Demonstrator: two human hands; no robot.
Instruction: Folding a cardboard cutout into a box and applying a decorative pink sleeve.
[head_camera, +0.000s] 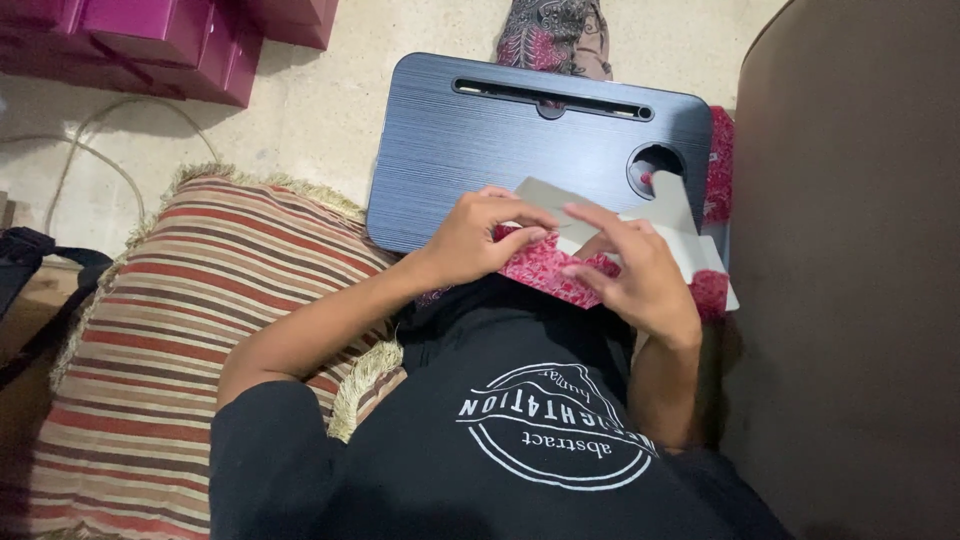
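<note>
A red patterned paper sheet (548, 270) with a pale grey underside lies at the near edge of a dark lap desk (480, 140). My left hand (478, 238) pinches the paper's left part with fingertips curled onto it. On the right, my right hand (640, 275) presses and pinches the same sheet. A grey flap of the paper (560, 195) sticks up behind my fingers. White paper pieces (700, 255) lie under the right side.
A striped fringed cushion (190, 320) lies at my left. Magenta boxes (160, 40) stand at the top left, with a white cable (90, 150) on the floor. A brown curved surface (850, 250) fills the right side. The desk has a slot and a round cup hole (655, 165).
</note>
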